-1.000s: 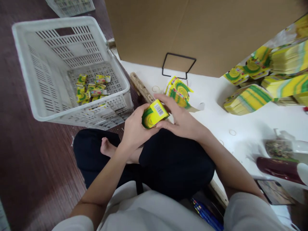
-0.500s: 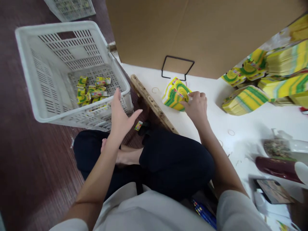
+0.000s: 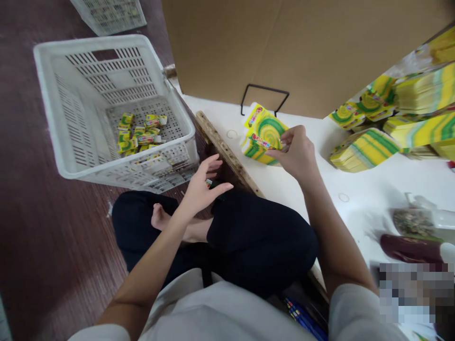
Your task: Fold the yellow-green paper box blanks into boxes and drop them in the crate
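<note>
My right hand point(image 3: 296, 151) pinches a flat yellow-and-green carton blank point(image 3: 265, 128) and lifts it off the small stack of blanks point(image 3: 258, 151) on the white board point(image 3: 320, 184). My left hand point(image 3: 204, 187) hovers open above my lap, fingers spread, holding nothing, beside the board's wooden edge point(image 3: 227, 154). A small yellow piece point(image 3: 208, 182) lies on the floor just under its fingers. The white plastic basket point(image 3: 67, 156) to the left holds several folded yellow-green boxes point(image 3: 138, 135).
A large cardboard sheet point(image 3: 302, 47) stands behind the board, with a black wire stand point(image 3: 265, 97) in front of it. Big stacks of flat blanks point(image 3: 391, 123) sit at the right. Rubber bands point(image 3: 343, 197) lie scattered on the board. A second basket point(image 3: 110, 14) is at top left.
The folded box left my hands and is gone from view. My left hand swung out toward the basket and came back. My right hand reached the stack and raised one blank.
</note>
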The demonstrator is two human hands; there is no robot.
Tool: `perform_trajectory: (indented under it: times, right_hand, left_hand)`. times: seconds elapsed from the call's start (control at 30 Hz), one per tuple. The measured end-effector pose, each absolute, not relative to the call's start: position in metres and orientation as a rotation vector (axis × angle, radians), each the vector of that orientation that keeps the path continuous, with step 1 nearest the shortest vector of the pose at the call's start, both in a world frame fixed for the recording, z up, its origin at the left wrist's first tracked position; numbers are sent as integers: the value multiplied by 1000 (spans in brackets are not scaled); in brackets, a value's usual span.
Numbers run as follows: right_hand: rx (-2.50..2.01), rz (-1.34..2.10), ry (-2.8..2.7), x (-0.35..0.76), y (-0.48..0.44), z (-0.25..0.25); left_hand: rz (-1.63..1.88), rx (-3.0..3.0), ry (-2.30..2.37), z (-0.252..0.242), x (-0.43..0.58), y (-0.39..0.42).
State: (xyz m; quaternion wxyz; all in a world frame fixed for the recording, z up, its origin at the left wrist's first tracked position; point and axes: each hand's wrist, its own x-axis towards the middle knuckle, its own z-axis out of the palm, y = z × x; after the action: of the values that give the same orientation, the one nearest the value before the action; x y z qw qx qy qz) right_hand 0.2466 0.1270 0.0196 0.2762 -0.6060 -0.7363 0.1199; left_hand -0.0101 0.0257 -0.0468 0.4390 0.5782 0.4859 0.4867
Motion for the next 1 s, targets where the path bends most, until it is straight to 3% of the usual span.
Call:
perform_trajectory:
  times: [0.13,0.27,0.4,0.53,0.77,1.0]
  right_hand:
    - [-1311,660,-2196,203,99,56]
    - [-1070,1142,-2162,164,78,74]
    - [-937,1484,-2055,156,73,68]
    - [-898,1688,-1981,158,70,58]
    - [-965,1465,-1981,159,66,59]
    - [-910,1299,-2182,158,56,67]
  left_hand:
    - [1417,1211,1011,-36,15,32]
    - [1694,1055,1421,-29,31,28]
    - [1756,1013,1558,-25,31,25]
    - [1674,907,1409,-4,31,30]
    - [1680,792,960,26,27,27]
    - [1902,751,1142,7,44,22]
